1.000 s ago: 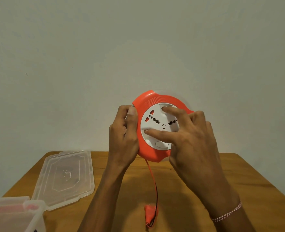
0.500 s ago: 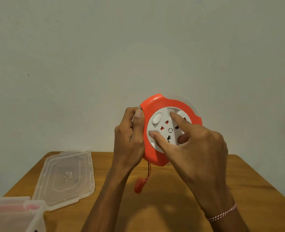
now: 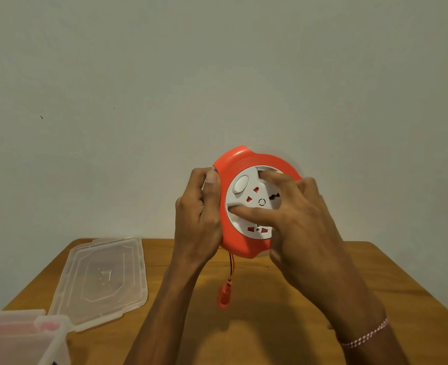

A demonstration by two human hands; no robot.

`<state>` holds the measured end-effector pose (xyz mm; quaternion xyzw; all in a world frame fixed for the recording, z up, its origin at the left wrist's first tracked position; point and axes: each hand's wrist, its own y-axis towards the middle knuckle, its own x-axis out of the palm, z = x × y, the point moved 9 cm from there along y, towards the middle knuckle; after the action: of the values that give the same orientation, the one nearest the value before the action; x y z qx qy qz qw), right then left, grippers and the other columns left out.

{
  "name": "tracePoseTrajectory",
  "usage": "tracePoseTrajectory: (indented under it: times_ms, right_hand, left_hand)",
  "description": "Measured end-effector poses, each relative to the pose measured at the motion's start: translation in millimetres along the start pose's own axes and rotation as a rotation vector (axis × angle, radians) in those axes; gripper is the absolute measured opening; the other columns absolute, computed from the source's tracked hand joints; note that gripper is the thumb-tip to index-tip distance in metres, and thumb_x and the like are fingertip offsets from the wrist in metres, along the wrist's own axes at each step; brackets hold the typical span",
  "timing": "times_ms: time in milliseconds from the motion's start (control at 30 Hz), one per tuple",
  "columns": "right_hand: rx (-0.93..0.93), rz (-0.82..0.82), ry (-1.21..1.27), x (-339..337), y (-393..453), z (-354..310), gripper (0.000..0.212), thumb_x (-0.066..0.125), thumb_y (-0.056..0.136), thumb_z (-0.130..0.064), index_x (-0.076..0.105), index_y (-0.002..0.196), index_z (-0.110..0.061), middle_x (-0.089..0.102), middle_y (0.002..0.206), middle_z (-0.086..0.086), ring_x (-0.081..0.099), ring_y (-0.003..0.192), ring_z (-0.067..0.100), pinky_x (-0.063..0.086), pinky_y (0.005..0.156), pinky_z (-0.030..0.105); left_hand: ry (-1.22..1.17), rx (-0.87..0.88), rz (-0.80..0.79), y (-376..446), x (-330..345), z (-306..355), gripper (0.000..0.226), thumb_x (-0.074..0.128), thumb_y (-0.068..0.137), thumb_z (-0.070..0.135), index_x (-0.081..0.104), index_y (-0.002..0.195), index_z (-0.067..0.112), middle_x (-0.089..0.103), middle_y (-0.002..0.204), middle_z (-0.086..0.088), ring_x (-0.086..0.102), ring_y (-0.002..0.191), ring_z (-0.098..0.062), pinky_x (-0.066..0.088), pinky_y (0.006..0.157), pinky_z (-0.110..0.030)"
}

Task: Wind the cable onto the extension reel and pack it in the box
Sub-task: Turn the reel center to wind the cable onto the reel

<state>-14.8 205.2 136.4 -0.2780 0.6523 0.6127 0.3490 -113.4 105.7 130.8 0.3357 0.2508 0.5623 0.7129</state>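
A: Where is the reel (image 3: 254,204) right now?

B: Held up off the worktop (image 3: 283,299), in front of the wall. The left hand (image 3: 199,214) is clamped on its orange rim, thumb over the front edge. The right hand (image 3: 296,217) lies on the white socket face, thumb and forefinger spread and pressed into its recesses, so it is neither closed around anything nor free.

A: And the cable (image 3: 230,267)?

B: Only a short length hangs from the bottom of the reel, with the orange plug (image 3: 224,296) dangling at its end, above the worktop. Judging by that, most of the winding looks done; the last bit is left to draw in.

A: The packing?

B: Not begun. The clear lid (image 3: 99,280) lies flat on the worktop to the left, well apart from the reel. The box (image 3: 20,335) sits at the near left corner, open as far as I can tell.

A: Anything you can't make out?

B: The box is cut off by the frame edge, so its depth and whether the reel will fit I can't judge. There is something pinkish in or behind it, too blurred to name. The wound cable inside the reel is hidden, and the right hand covers part of the socket face.
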Motion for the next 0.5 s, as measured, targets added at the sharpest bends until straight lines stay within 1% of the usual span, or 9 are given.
tracePoseTrajectory:
  times_ms: [33, 100, 167, 233, 333, 433, 500]
  right_hand:
    - [0.001, 0.005, -0.022, 0.4, -0.4, -0.9, 0.069, 0.090, 0.058, -0.024, 0.065, 0.120, -0.041, 0.051, 0.140, 0.010, 0.044, 0.122, 0.039, 0.047, 0.092, 0.050]
    - [0.014, 0.071, -0.016, -4.5, -2.2, 0.5, 0.071, 0.093, 0.049, -0.023, 0.069, 0.114, -0.039, 0.060, 0.129, 0.012, 0.054, 0.109, 0.040, 0.052, 0.080, 0.047]
    - [0.030, 0.141, -0.010, -8.6, -4.0, 2.2, 0.073, 0.094, 0.048, -0.023, 0.069, 0.115, -0.037, 0.063, 0.122, 0.014, 0.057, 0.102, 0.038, 0.053, 0.075, 0.047]
    - [0.036, 0.199, -0.001, -11.1, -5.7, 3.4, 0.074, 0.092, 0.053, -0.027, 0.065, 0.121, -0.036, 0.064, 0.118, 0.016, 0.058, 0.099, 0.036, 0.054, 0.074, 0.046]
    - [0.080, 0.281, 0.077, -17.3, -8.5, 9.4, 0.075, 0.087, 0.062, -0.035, 0.057, 0.131, -0.035, 0.065, 0.107, 0.014, 0.059, 0.091, 0.028, 0.054, 0.075, 0.042]
    - [0.131, 0.313, 0.174, -16.9, -11.5, 15.4, 0.075, 0.085, 0.064, -0.039, 0.055, 0.132, -0.035, 0.065, 0.107, 0.012, 0.061, 0.088, 0.024, 0.053, 0.078, 0.039]
    - [0.147, 0.318, 0.193, -15.2, -12.7, 17.6, 0.073, 0.083, 0.066, -0.042, 0.055, 0.133, -0.036, 0.066, 0.106, 0.010, 0.062, 0.085, 0.022, 0.053, 0.077, 0.036]
  left_hand:
    - [0.005, 0.002, -0.002, 0.1, 0.2, 0.1, 0.016, 0.036, 0.099, 0.039, 0.051, 0.106, 0.038, 0.066, 0.093, 0.036, 0.070, 0.085, 0.000, 0.054, 0.059, -0.010]
    - [0.016, 0.009, -0.002, 0.2, 0.3, 1.2, 0.016, 0.036, 0.099, 0.038, 0.051, 0.105, 0.039, 0.065, 0.092, 0.037, 0.070, 0.085, 0.001, 0.053, 0.059, -0.010]
    - [0.022, 0.017, -0.004, 0.0, 0.8, 2.5, 0.016, 0.036, 0.100, 0.037, 0.051, 0.104, 0.039, 0.066, 0.092, 0.036, 0.070, 0.083, 0.001, 0.053, 0.058, -0.010]
    - [0.018, 0.017, -0.003, -0.4, 0.8, 2.9, 0.015, 0.036, 0.101, 0.036, 0.051, 0.104, 0.039, 0.067, 0.090, 0.033, 0.071, 0.080, -0.001, 0.054, 0.058, -0.011]
    - [0.018, 0.023, -0.003, -0.5, 0.6, 4.2, 0.015, 0.037, 0.101, 0.037, 0.051, 0.104, 0.039, 0.068, 0.089, 0.031, 0.072, 0.076, -0.002, 0.054, 0.056, -0.012]
    - [0.025, 0.024, -0.013, -0.8, 2.5, 4.5, 0.015, 0.038, 0.101, 0.036, 0.052, 0.104, 0.039, 0.067, 0.090, 0.033, 0.071, 0.077, -0.001, 0.054, 0.056, -0.011]
    - [0.028, 0.025, -0.020, -1.0, 3.2, 4.2, 0.015, 0.037, 0.101, 0.036, 0.051, 0.105, 0.039, 0.067, 0.090, 0.032, 0.071, 0.078, -0.001, 0.054, 0.056, -0.011]
